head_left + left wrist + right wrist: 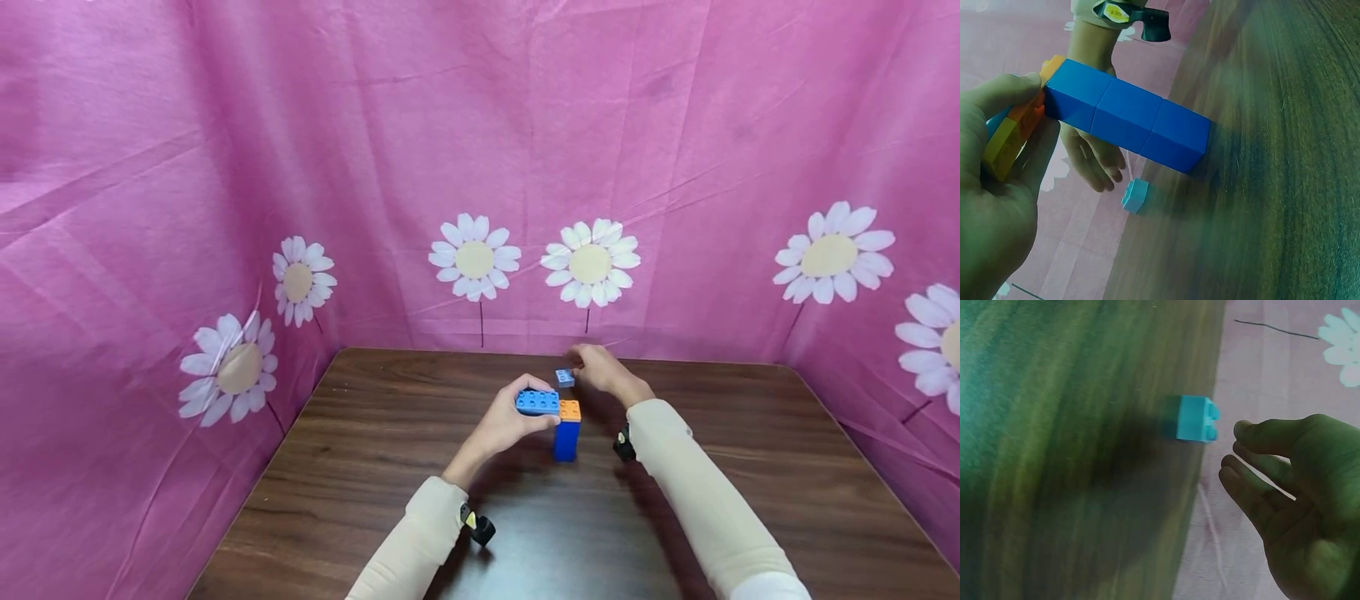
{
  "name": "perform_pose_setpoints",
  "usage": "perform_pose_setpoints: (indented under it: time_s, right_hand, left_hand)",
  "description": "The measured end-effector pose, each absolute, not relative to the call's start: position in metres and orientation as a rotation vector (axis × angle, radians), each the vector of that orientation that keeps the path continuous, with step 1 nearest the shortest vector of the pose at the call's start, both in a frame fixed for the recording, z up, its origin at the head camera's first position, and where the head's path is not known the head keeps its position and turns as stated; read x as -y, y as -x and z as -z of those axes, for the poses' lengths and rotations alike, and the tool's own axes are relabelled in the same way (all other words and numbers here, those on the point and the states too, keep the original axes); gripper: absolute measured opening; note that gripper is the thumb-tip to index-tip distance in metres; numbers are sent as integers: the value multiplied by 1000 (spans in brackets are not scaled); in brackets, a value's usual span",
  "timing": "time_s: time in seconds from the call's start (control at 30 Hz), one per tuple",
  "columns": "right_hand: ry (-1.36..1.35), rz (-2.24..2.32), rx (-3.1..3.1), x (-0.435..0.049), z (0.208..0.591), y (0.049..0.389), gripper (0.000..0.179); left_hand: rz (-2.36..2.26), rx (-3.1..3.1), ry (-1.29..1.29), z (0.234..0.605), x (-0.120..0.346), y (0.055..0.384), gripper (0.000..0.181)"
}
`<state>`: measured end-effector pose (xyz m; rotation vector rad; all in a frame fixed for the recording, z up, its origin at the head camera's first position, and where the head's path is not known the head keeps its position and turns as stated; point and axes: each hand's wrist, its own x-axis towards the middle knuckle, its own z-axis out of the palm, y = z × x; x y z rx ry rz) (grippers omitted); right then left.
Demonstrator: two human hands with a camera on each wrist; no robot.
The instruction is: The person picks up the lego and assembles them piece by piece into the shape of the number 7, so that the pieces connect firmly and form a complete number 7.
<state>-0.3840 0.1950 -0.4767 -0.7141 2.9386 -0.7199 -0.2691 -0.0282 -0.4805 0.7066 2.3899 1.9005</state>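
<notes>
My left hand (504,423) grips the top of a toy-brick build, its thumb on the near side and the fingers behind. The build has a dark blue column (1125,119) of stacked bricks and an orange brick (570,410) on top. A longer light blue brick (537,402) reaches left from there, with a yellow brick (1000,149) under it. Whether the column's foot touches the table cannot be told. My right hand (602,371) hovers beside a small light blue brick (1192,419), fingers slightly bent and apart from it, holding nothing.
The bricks are over a dark wood-grain table (360,433). A pink cloth (390,167) with white daisies hangs behind and along both sides. The small brick is near the table's back edge. A black wrist camera (480,529) sticks out from the left sleeve.
</notes>
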Motion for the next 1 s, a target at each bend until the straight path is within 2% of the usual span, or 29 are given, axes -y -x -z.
perform_pose_setpoints:
  time_s: [0.17, 0.43, 1.0]
  right_hand:
    - [679, 673, -2922, -191, 488, 382, 40]
    - [637, 598, -2940, -181, 494, 378, 20]
    - [686, 708, -2921, -190, 501, 373, 20]
  left_hand:
    - [-1914, -2390, -718, 480, 26, 270, 38]
    - [-1907, -2396, -707, 479, 28, 270, 39]
    - [-1901, -2395, -757, 481, 26, 271, 38]
